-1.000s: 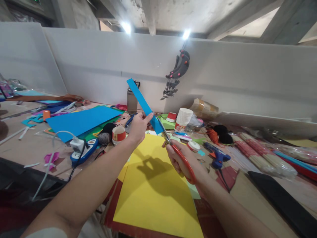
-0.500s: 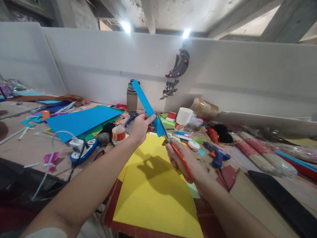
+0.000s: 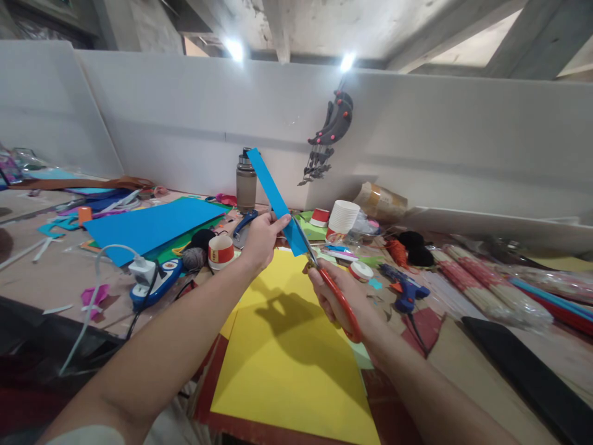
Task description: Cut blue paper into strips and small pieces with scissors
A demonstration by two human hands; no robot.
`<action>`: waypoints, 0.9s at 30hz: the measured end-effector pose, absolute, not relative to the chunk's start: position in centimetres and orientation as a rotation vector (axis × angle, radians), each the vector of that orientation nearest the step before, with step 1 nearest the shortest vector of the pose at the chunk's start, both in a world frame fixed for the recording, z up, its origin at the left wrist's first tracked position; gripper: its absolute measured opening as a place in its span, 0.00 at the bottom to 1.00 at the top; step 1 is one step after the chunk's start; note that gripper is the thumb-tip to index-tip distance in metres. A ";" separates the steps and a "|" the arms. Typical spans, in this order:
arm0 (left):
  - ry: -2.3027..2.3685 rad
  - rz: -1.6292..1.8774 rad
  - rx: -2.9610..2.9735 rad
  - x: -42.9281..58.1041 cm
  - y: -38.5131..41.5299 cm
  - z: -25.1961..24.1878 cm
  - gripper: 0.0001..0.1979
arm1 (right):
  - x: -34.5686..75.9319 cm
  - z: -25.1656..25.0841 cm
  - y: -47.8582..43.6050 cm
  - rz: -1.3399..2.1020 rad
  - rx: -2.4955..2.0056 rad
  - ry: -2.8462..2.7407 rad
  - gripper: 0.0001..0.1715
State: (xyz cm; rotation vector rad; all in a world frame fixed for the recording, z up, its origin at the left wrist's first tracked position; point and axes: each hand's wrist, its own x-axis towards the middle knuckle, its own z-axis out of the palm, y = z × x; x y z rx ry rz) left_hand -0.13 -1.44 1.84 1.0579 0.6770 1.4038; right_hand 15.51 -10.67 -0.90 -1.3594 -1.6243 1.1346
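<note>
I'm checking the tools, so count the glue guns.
1: the blue glue gun on the table, to the right of the scissors; clutter could hide others.

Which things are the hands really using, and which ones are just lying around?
Being used:
- long blue paper strip, pinched in the left hand
- red-handled metal scissors, held by the right hand, blades at the strip

Lying about:
- big blue paper sheet
- blue plastic glue gun
- stacked white-and-red paper cups
- grey see-through bottle
</note>
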 end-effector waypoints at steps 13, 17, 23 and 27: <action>0.654 1.374 1.080 -0.4 -1.3 1.9 0.14 | 15.3 -0.9 -10.7 1.150 -1.387 -1.576 0.19; 0.649 1.406 1.090 -0.7 -1.2 1.9 0.14 | 15.2 -0.7 -10.8 1.156 -1.367 -1.602 0.19; 0.686 1.417 1.104 -0.1 -1.5 1.8 0.14 | 15.1 -0.4 -10.9 1.119 -1.320 -1.627 0.22; 0.699 1.420 1.139 0.0 -1.5 1.6 0.14 | 15.1 -0.5 -10.9 1.076 -1.263 -1.651 0.23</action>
